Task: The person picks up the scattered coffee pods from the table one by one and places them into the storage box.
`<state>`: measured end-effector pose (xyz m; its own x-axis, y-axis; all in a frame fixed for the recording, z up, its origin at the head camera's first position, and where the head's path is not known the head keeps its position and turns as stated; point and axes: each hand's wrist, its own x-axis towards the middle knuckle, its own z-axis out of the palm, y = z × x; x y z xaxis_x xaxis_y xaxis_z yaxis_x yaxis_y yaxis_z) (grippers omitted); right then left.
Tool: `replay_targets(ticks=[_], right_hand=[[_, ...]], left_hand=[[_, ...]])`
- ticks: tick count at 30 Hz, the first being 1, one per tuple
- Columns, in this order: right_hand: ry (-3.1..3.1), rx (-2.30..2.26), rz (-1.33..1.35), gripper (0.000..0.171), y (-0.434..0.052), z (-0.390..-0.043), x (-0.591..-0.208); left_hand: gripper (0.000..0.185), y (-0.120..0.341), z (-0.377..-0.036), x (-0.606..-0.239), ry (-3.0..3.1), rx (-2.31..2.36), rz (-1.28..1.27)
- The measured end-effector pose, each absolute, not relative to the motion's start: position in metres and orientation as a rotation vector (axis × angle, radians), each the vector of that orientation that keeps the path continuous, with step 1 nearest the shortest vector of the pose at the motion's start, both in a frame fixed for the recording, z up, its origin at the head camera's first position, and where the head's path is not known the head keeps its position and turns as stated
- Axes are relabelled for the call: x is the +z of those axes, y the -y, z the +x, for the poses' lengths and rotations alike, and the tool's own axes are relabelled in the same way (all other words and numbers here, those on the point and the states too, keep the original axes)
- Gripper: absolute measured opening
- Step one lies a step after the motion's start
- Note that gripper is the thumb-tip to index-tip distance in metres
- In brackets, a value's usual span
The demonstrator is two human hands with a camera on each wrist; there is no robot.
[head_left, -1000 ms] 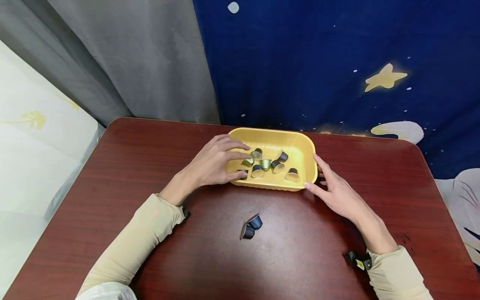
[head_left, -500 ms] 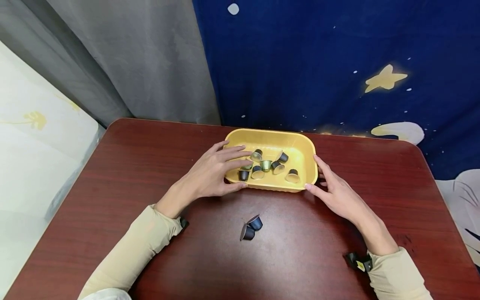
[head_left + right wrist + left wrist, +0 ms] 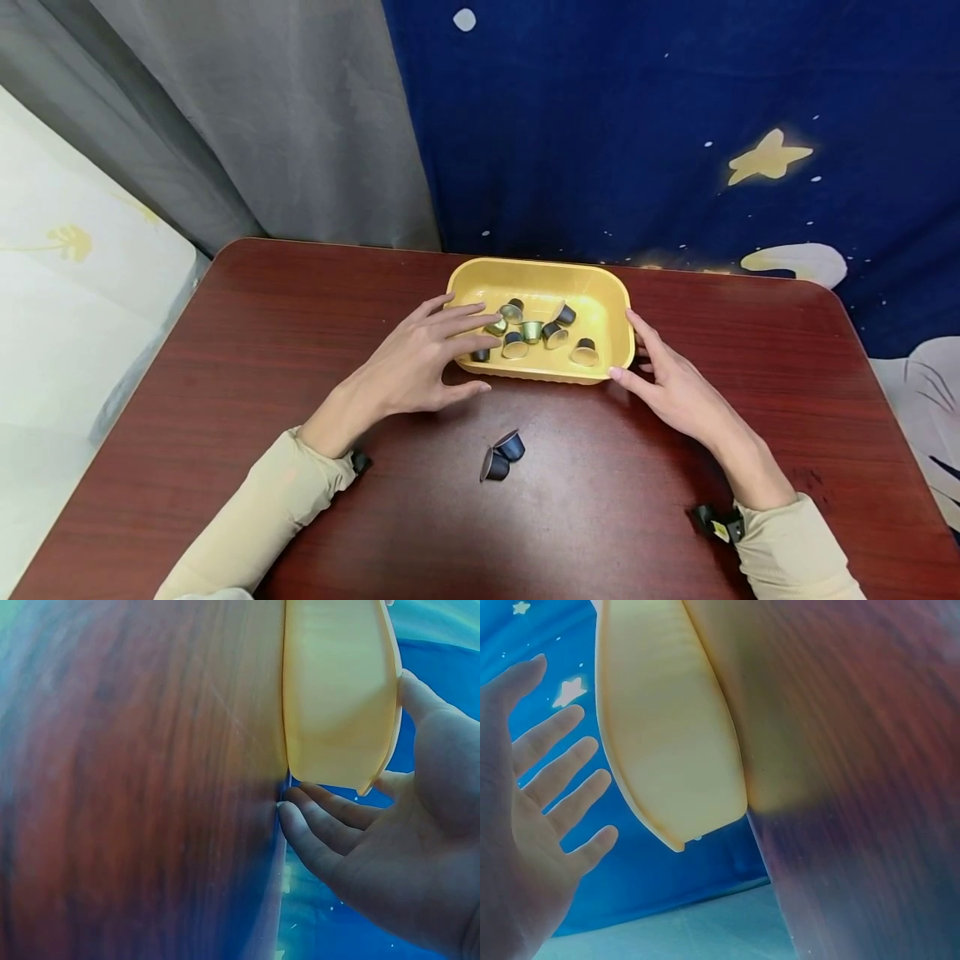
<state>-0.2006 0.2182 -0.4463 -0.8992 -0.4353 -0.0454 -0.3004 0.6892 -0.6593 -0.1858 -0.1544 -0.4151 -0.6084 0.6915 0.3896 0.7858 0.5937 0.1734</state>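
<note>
A yellow plastic tray (image 3: pixel 600 293) stands near the table's far edge, with several coffee capsules in it, among them a green capsule (image 3: pixel 532 332) and a black-and-tan capsule (image 3: pixel 585 352). Over its left end hovers my left hand (image 3: pixel 408 362), fingers spread and holding nothing; it hides part of the tray. The left wrist view shows that hand (image 3: pixel 544 795) apart from the tray's side wall (image 3: pixel 667 727). My right hand (image 3: pixel 678 387) holds the tray's right end, thumb at the near corner and index finger along the side. In the right wrist view its thumb (image 3: pixel 424 697) touches the rim.
Two dark capsules, one blue-black (image 3: pixel 511 445) and one black (image 3: pixel 495 465), lie touching on the reddish-brown table (image 3: pixel 585 517) in front of the tray. A grey curtain (image 3: pixel 330 125) and a blue starry curtain (image 3: pixel 600 125) hang behind the table.
My left hand has drawn back towards the near left, its thumb leaving the tray's front edge. The tray's left end has shifted slightly leftwards. My right hand keeps its place.
</note>
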Motion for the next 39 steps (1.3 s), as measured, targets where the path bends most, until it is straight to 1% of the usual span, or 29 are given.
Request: replay_targets(ticks=[15,29,39], right_hand=[[-2.7,-1.013,-0.612,0.085,-0.219,-0.201,-0.447],[-2.702,-1.0,-0.597,0.085,-0.219,-0.201,-0.446],[-2.708,-1.012,-0.601,0.084,-0.217,-0.2,-0.445]], left_hand=[[0.059,0.154,-0.172,-0.414,2.516,-0.507,-1.232],[0.057,0.151,-0.158,-0.408,2.486,-0.537,-1.246],[0.06,0.153,-0.145,-0.413,2.511,-0.559,-1.227]])
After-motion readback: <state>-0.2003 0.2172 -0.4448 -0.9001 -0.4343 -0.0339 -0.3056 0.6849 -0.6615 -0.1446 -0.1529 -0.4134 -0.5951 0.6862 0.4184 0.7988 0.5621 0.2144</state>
